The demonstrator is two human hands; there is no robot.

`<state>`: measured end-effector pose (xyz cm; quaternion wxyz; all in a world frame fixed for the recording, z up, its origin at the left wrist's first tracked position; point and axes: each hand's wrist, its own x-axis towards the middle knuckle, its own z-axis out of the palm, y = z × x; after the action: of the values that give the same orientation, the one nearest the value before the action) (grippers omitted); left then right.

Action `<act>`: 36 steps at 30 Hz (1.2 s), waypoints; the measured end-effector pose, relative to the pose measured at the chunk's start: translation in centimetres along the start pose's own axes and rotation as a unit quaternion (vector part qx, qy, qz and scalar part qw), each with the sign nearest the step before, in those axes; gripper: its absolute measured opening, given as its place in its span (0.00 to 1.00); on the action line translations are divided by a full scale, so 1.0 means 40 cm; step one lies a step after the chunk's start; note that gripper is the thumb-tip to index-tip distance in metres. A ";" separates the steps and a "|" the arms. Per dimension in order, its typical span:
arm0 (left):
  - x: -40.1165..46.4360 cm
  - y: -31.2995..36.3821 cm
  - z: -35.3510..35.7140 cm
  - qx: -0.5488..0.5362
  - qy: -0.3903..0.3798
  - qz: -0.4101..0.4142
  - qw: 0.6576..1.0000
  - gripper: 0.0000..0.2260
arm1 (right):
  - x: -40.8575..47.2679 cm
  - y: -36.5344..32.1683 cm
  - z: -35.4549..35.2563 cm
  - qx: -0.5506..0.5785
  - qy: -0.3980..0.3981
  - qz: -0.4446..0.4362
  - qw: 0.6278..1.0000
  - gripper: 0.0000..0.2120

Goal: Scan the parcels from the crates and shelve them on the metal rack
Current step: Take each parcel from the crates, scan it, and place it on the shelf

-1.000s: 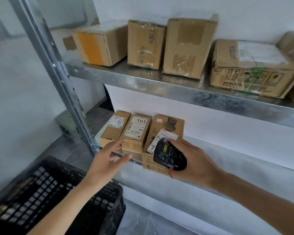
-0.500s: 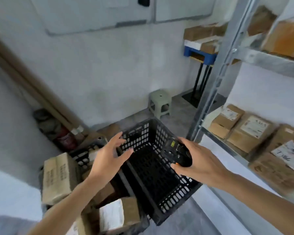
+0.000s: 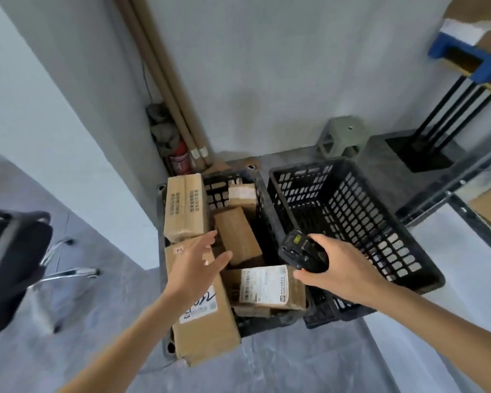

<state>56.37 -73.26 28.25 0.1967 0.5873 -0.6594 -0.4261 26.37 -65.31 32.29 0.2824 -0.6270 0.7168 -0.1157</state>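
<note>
A black crate on the floor holds several cardboard parcels: a tall box at its far left, a long box with a white label at the near left, a labelled parcel at the near right. My left hand hovers with straight fingers over the long box, holding nothing. My right hand grips a black barcode scanner above the gap between the two crates. A second black crate on the right has no parcels showing in it.
The metal rack shows at the right edge with a parcel on its low shelf. A grey stool stands behind the crates. Cardboard tubes and a red extinguisher fill the corner. A black office chair is at left.
My view has swung from the rack's shelves left and down to the crates. Both hands came away from the shelved parcels; my left now reaches over the full crate, the scanner still in my right.
</note>
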 end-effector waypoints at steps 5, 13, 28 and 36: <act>-0.057 -0.052 0.068 -0.020 0.021 -0.020 0.999 0.27 | -0.022 0.031 0.067 0.004 -0.014 0.006 1.000 0.31; -0.123 -0.106 0.050 -0.015 0.117 -0.041 0.992 0.21 | -0.036 -0.009 0.117 -0.004 -0.019 -0.030 0.999 0.36; -0.186 -0.231 -0.050 -0.041 0.116 -0.113 0.986 0.24 | 0.041 -0.227 0.201 -0.061 -0.043 -0.120 0.990 0.34; -0.169 -0.275 -0.032 -0.073 0.071 -0.143 0.984 0.25 | 0.083 -0.225 0.315 -0.065 -0.135 -0.100 0.984 0.35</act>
<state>65.59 -66.73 21.87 0.2226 0.6882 -0.5199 -0.4545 40.62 -67.84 25.86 0.3221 -0.7227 0.6114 -0.0105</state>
